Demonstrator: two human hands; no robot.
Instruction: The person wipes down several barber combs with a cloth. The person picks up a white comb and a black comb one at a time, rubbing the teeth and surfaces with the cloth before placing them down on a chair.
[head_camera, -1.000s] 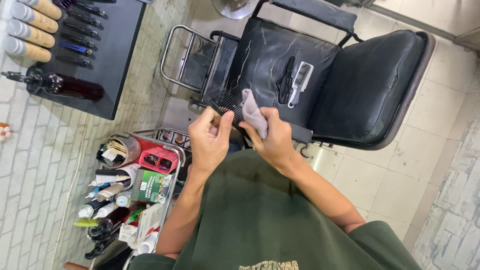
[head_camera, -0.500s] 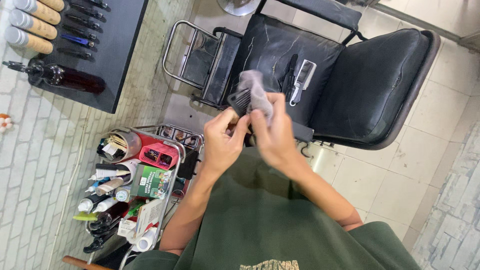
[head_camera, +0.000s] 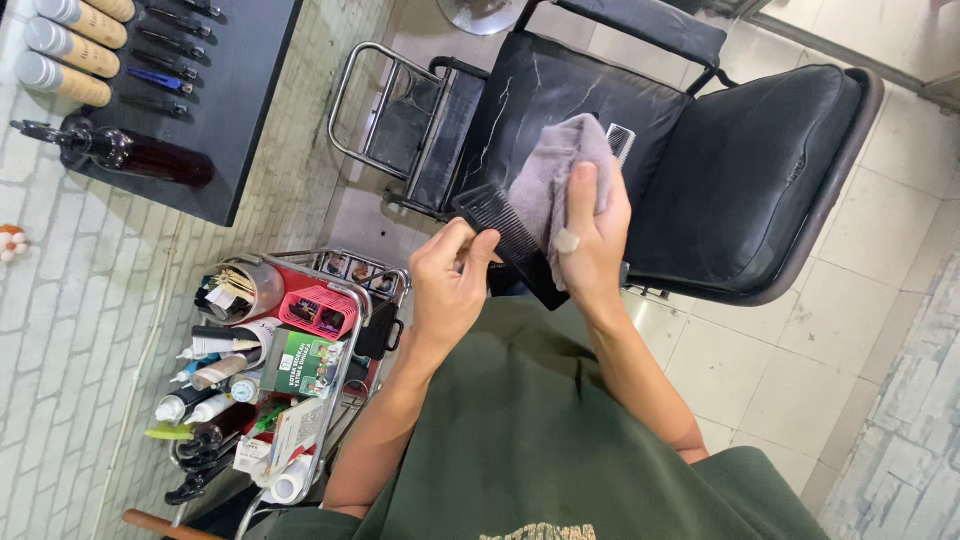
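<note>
A black comb (head_camera: 505, 232) is pinched at its near end by my left hand (head_camera: 447, 285), its teeth pointing up and away from me. My right hand (head_camera: 590, 235) presses a grey cloth (head_camera: 552, 172) against the comb's far side. Both hands are raised in front of my green shirt, above the seat of a black barber chair (head_camera: 760, 170). A white comb-like tool (head_camera: 622, 138) lies on the chair seat, mostly hidden behind the cloth.
A metal trolley (head_camera: 345, 335) full of bottles, tubes and boxes stands to my left. Further left, a dark counter (head_camera: 215, 110) carries bottles, a dark spray bottle (head_camera: 120, 152) and combs. The chair's metal footrest (head_camera: 385, 105) juts out. Tiled floor lies on the right.
Both hands have lifted the comb and cloth higher and nearer the camera. The cloth now wraps further over the comb, covering more of the white tool on the seat.
</note>
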